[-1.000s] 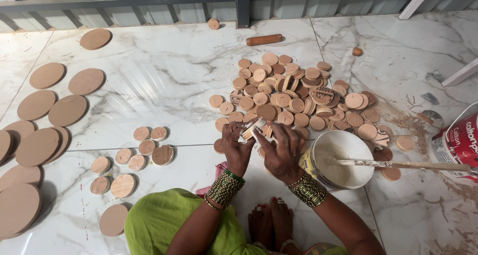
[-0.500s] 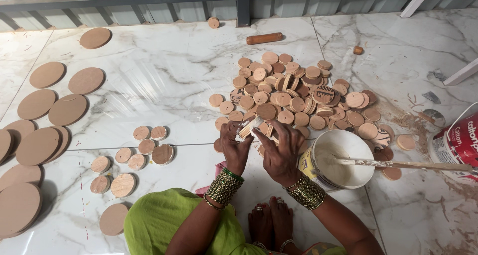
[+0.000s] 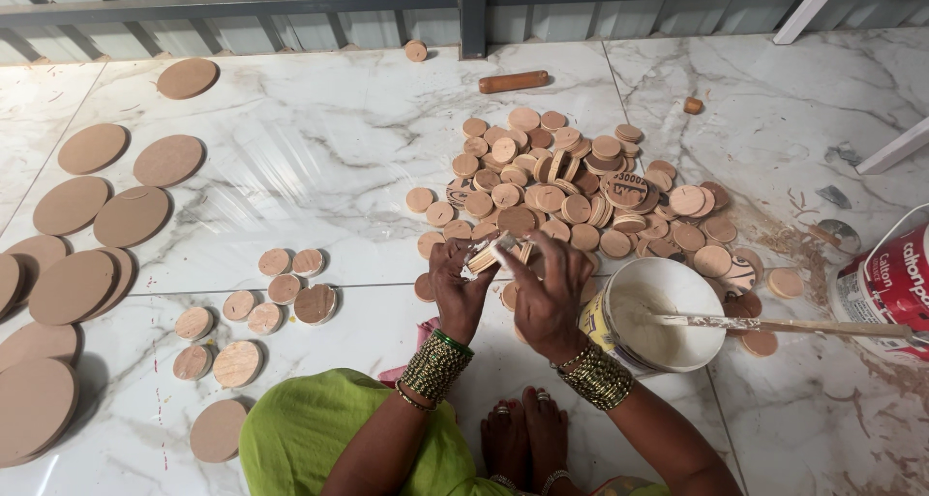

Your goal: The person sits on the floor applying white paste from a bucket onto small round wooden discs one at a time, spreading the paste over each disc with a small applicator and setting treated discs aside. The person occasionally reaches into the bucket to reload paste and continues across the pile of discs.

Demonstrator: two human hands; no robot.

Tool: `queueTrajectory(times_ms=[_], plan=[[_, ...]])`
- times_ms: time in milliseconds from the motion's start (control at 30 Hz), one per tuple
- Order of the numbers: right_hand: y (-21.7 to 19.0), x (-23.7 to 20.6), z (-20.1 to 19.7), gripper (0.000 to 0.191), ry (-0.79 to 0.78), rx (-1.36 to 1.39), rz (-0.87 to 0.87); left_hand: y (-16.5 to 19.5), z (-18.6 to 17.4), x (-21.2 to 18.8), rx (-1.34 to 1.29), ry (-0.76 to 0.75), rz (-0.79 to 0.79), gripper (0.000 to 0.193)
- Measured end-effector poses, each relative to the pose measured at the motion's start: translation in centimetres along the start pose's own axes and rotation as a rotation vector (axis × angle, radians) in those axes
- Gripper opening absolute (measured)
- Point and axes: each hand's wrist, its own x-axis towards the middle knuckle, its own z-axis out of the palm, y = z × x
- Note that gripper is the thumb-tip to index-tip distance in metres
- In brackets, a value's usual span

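Observation:
My left hand (image 3: pixel 457 285) and my right hand (image 3: pixel 547 291) are together just above the floor, both closed on a small stack of round wooden discs (image 3: pixel 489 254) held edge-up between them. Directly beyond the hands lies a big heap of small wooden discs (image 3: pixel 581 191). A white bucket of pale paste (image 3: pixel 658 314) stands right beside my right hand, with a stick (image 3: pixel 774 326) resting across its rim. Green and gold bangles cover both wrists.
Several small discs (image 3: pixel 281 298) lie spread to the left on the marble floor. Large round boards (image 3: pixel 106 215) are laid out along the far left. A wooden roller (image 3: pixel 513 81) lies near the back wall. A red and white tub (image 3: pixel 895 278) stands at the right edge.
The hands have shifted very slightly while working the stack of discs between them. Nothing else has moved.

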Motion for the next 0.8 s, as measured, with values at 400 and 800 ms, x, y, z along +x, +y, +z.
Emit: queueTrajectory(times_ms=[400,800], plan=[[2.9,-0.2,1.4,0.053,-0.114,0.263,0.248,-0.3,0.4,-0.1,0.019,0.018,0.002,0.037],[2.9,-0.7,2.3,0.057,-0.110,0.126,0.189,-1.3,0.5,0.0,-0.006,0.043,0.002,0.036]])
